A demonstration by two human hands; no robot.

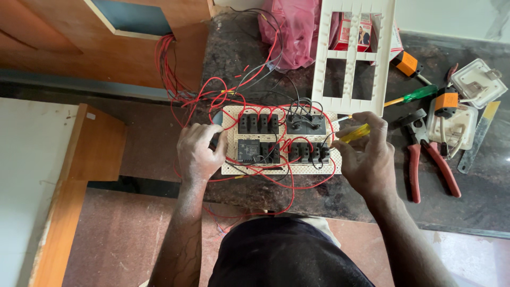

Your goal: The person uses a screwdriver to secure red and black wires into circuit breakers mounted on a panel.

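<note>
A cream switch panel (229, 166) lies face down on the dark stone counter (340, 196), its back showing black switch modules (258, 124) and looped red wires (276, 178). My left hand (199, 150) grips the panel's left edge. My right hand (366, 154) holds a yellow-handled screwdriver (355, 133), whose tip points left toward the panel's upper right corner.
A white cover frame (353, 56) leans behind the panel, with a pink plastic bag (292, 32) beside it. Red-handled pliers (427, 154), a green screwdriver (417, 94), orange testers and white fittings (478, 82) lie at right. A red wire bundle (167, 74) runs to a wooden cabinet at left.
</note>
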